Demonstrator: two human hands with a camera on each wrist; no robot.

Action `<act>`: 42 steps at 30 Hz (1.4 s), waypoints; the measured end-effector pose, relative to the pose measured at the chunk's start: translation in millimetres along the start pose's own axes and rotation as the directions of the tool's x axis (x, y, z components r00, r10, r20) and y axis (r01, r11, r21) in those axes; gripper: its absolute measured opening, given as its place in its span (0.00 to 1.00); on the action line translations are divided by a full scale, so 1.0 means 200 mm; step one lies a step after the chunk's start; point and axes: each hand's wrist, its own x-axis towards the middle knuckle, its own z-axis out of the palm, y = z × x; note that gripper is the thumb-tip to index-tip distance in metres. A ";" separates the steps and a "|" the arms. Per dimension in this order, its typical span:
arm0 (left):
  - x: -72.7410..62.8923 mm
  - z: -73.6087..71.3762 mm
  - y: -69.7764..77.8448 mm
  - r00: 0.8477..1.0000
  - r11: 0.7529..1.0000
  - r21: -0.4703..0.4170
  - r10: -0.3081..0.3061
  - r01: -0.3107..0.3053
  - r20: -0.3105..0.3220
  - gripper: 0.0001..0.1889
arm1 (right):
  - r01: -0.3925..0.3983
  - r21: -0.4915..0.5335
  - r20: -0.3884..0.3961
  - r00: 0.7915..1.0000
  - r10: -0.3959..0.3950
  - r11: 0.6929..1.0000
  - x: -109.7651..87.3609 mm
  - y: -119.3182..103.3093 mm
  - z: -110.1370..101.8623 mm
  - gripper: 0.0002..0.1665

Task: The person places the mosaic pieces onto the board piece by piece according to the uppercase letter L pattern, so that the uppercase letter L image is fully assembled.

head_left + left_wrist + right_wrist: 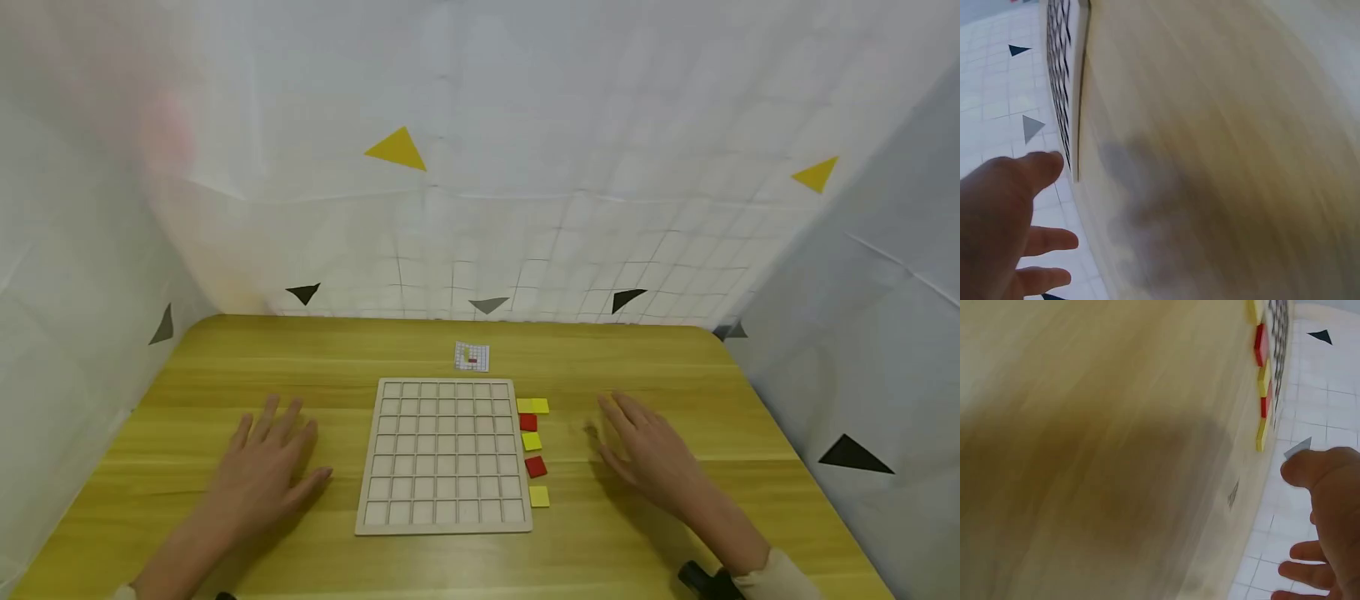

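A pale wooden grid board (446, 528) with square cells lies flat on the table between my hands. Along its right edge several small square tiles are strung out, among them a red tile (536, 467) and a yellow tile (539, 497). My left hand (262, 475), fingers spread, is to the left of the board and holds nothing. On the other side, my right hand (652, 454) is right of the tiles with its fingers extended, also holding nothing. The left wrist view shows the left thumb (1041, 170) near the board's edge.
A small printed grid card (472, 357) with coloured cells lies behind the board. White sheeting (525, 233) with yellow and black triangles hangs at the back and sides of the wooden table (337, 350). A dark device (705, 579) sits by the right wrist.
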 end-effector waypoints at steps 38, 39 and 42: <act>0.19 0.09 0.32 0.904 0.600 -0.682 -0.345 0.418 0.251 0.27 | -0.190 0.516 0.036 0.979 0.200 0.835 0.27 -0.08 0.21 0.26; 0.19 0.09 0.32 0.902 0.592 -0.686 -0.349 0.422 0.254 0.28 | -0.190 0.519 0.037 0.979 0.200 0.833 0.28 -0.08 0.22 0.26; 0.18 0.09 0.33 0.895 0.572 -0.696 -0.362 0.434 0.261 0.28 | -0.175 0.530 0.028 0.981 0.190 0.830 0.30 -0.08 0.24 0.25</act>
